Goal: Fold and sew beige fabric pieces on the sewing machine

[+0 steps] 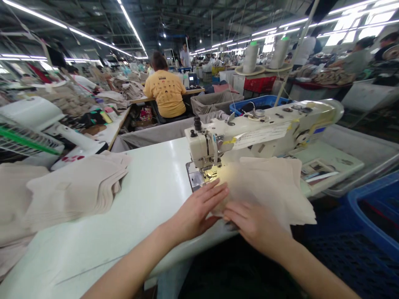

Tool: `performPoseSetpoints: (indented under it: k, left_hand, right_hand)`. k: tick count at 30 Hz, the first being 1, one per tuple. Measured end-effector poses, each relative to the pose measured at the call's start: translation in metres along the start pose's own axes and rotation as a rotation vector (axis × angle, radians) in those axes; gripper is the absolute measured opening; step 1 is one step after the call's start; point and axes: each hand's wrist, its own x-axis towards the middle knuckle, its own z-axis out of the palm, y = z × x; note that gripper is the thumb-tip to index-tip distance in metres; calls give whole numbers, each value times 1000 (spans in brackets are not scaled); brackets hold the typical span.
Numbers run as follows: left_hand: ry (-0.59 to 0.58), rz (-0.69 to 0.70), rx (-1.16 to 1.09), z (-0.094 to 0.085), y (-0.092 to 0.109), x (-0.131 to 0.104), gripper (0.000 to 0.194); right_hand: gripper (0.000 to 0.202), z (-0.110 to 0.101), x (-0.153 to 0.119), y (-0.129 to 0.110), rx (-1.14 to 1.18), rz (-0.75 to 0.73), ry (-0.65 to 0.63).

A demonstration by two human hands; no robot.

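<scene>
A beige fabric piece (262,187) lies on the sewing machine bed, spreading right from beneath the machine head. My left hand (202,203) rests on its left edge just in front of the presser foot (211,174), fingers stretched out and thumb apart. Close beside it, my right hand (249,220) has its fingers bent together on the near edge of the same fabric; its thumb is hidden. The needle area of the sewing machine (202,149) is lit yellow. At the left of the table sits a stack of cut beige fabric pieces (77,187).
The pale table (149,199) runs left from the machine. Blue plastic crates stand at the right (370,199) and behind the machine (264,101). Two thread cones (250,58) stand above. A person in a yellow shirt (165,91) sits ahead, back turned. A white lamp-like fixture (31,112) is at left.
</scene>
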Motion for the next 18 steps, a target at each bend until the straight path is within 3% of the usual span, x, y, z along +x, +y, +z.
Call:
performPoseSetpoints:
  k: [3,6,9,11,12,15,18]
  left_hand:
    - [-167,122,-201,-1,-3,-3,34]
    - [-180,21,-233,-7,-11,-28,42]
    - [-101,-198,-225,-19,-19,-66,48]
    - [-65,-310,-241,-28,-23,-87,43]
    - [-50,-348,-254,-32,-25,-95,40]
    - [-23,-415,-326,-39,-28,-103,33]
    - [49,-559,-408,-40,-31,-97,25]
  right_hand:
    - [25,6,11,-19,118,-125,17]
    - [19,9,9,-15,268,-41,21]
    - [67,10,-2,0,345,53,-22]
    - [78,12,-7,7,374,74,-103]
    - [72,13,-8,9,387,81,-133]
    - [25,19,0,12,462,117,-119]
    - [12,30,21,13,624,263,-18]
